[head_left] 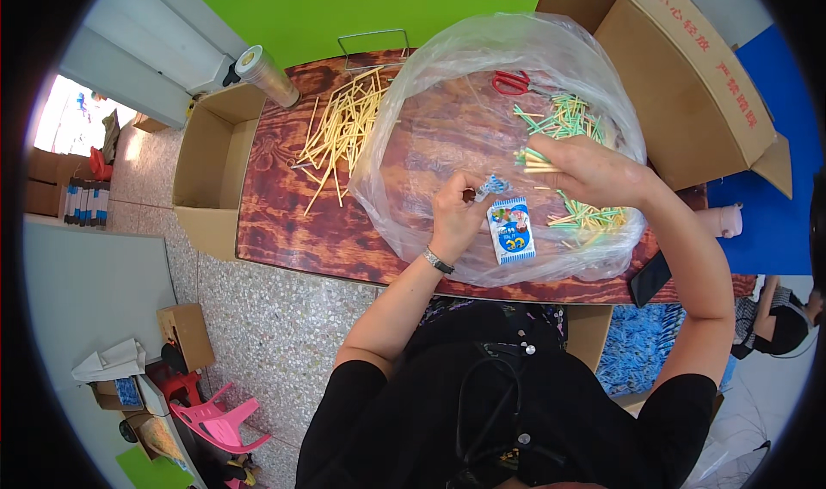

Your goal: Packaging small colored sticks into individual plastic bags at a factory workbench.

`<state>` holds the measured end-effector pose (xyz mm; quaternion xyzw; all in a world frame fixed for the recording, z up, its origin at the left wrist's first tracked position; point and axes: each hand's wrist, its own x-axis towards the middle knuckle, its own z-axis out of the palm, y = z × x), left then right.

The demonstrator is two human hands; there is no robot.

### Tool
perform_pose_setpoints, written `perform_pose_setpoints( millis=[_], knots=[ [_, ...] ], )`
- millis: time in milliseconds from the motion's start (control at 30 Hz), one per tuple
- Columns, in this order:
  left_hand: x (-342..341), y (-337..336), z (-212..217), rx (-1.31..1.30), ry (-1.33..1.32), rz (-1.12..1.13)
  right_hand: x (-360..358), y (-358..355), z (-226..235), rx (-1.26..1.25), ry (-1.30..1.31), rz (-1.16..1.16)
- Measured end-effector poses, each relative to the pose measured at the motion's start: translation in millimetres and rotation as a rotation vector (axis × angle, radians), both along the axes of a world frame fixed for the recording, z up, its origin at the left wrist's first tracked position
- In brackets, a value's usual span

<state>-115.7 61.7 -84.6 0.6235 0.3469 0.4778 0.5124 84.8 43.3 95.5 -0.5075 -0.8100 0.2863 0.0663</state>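
My left hand (pixel 459 215) is closed, its fingertips pinching a small crumpled blue-and-white wrapper (pixel 493 186). Just below it, a flat blue-and-white printed packet (pixel 513 232) lies on clear plastic. My right hand (pixel 594 172) is wrapped round a bundle of short thin sticks (pixel 539 161), pale yellow with some green ends, pointing left. Beyond that hand is a loose pile of green and yellow sticks (pixel 570 117); a second pile (pixel 587 215) lies nearer me. Both hands are over a large, opened-out clear plastic bag (pixel 413 119) spread on the brown wood-grain table (pixel 288 222).
Long yellow sticks (pixel 344 127) are heaped left of the bag. Red-handled scissors (pixel 513 83) lie at its far side. A lidded clear canister (pixel 267 77) and an open carton (pixel 219 145) stand left; a big carton (pixel 680 84), pink cup (pixel 723 221) and dark phone (pixel 650 279) are right.
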Motion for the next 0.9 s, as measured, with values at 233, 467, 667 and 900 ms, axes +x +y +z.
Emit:
perform_pose_setpoints(
  millis=[233,467,667,900],
  knots=[
    [-0.9,-1.7,9.2,0.028,0.050,-0.011,-5.3,1.8,12.0,-0.047,-0.047,0.047],
    [-3.3,-0.9,9.4,0.240,0.104,-0.041,-4.0,10.3,20.4,-0.058,-0.036,0.101],
    [-1.8,-2.5,20.8,0.320,0.058,0.038,-7.6,11.4,22.5,-0.097,-0.076,0.156],
    [-2.9,-0.7,30.4,0.506,0.136,0.095,-11.6,12.8,21.3,-0.118,-0.186,0.231]
  ],
)
